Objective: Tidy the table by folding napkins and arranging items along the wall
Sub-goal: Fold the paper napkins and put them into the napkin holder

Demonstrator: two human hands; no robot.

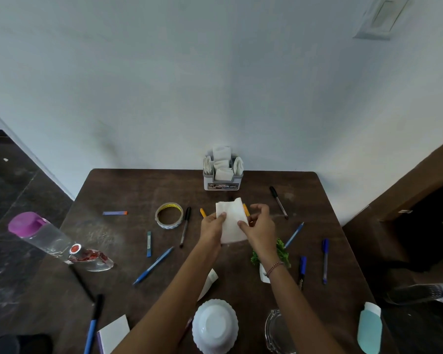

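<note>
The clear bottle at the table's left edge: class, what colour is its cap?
Purple; the cap shows best in the head view.

Both hands hold a white napkin (231, 221) above the dark table (128, 190).
Left hand (211, 226) and right hand (260, 226) pinch its side edges; the napkin holder (223, 172) stands against the wall.

Brown table (128, 190) (pens (154, 265), tape roll (168, 225))
</note>
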